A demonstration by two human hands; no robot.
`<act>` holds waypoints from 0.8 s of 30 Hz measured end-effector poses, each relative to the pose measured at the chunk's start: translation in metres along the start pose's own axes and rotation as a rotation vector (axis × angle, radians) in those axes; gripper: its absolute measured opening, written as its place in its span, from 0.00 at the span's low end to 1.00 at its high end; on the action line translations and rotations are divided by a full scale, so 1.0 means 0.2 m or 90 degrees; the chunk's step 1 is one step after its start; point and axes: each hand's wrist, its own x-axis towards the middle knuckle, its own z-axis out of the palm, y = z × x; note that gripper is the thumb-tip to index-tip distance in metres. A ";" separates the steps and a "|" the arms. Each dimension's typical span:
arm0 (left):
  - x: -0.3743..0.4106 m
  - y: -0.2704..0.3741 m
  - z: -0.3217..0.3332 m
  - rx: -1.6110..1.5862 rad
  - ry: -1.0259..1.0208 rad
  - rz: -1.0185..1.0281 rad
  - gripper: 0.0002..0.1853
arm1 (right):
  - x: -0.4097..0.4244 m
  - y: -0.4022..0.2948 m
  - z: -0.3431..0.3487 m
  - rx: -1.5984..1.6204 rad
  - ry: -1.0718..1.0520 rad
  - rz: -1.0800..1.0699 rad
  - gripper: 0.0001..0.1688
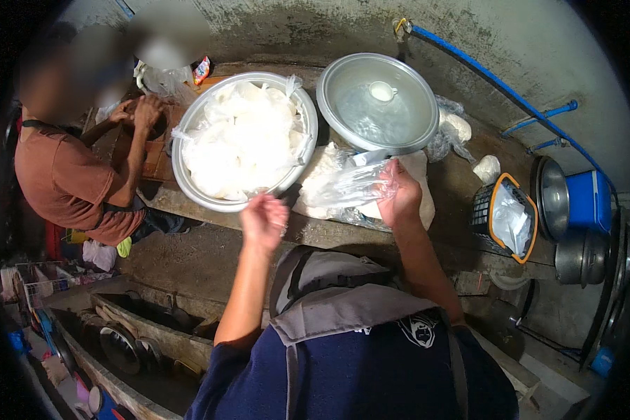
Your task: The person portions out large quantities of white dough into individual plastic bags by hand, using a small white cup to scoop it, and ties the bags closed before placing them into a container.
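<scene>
My right hand (401, 195) grips a clear plastic bag (354, 184) that stretches out to the left. Beneath the bag, a flattened sack (417, 173) with pale, crumbly material (315, 197) lies on the concrete counter. My left hand (264, 220), blurred and with curled fingers, is by the front rim of a large metal basin (182, 181); whether it holds anything is unclear. Knotted clear bags of white contents (241, 142) fill that basin, washed out by bright sun. Behind the sack stands a second metal basin (328, 113) of water, with a white cup (382, 91) in it.
At the left, a person in a rusty-brown shirt (73, 173) has both hands over the counter. To the right are a black-and-orange basket (480, 210) holding plastic bags, metal pots (577, 257) and a blue box (588, 199). Blue pipe (472, 65) runs along the wall.
</scene>
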 end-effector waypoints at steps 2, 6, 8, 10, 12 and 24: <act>-0.07 0.18 0.13 0.058 0.151 0.221 0.06 | -0.01 -0.07 0.02 -0.102 -0.041 -0.003 0.07; -0.24 0.13 0.32 0.672 -0.130 0.349 0.09 | -0.09 -0.11 0.07 -0.208 -0.069 0.071 0.08; -0.29 -0.03 0.43 0.970 -0.281 0.482 0.16 | -0.14 -0.09 0.12 -0.378 -0.104 0.023 0.14; -0.19 -0.19 0.36 0.959 -0.393 0.536 0.15 | -0.18 -0.12 0.09 -0.241 -0.145 0.133 0.10; -0.16 -0.28 0.43 0.829 -0.460 0.369 0.10 | -0.22 -0.21 0.03 -0.244 -0.102 0.162 0.08; -0.32 -0.49 0.18 0.307 -0.322 -0.025 0.20 | -0.15 -0.44 -0.35 -0.248 -0.318 0.327 0.19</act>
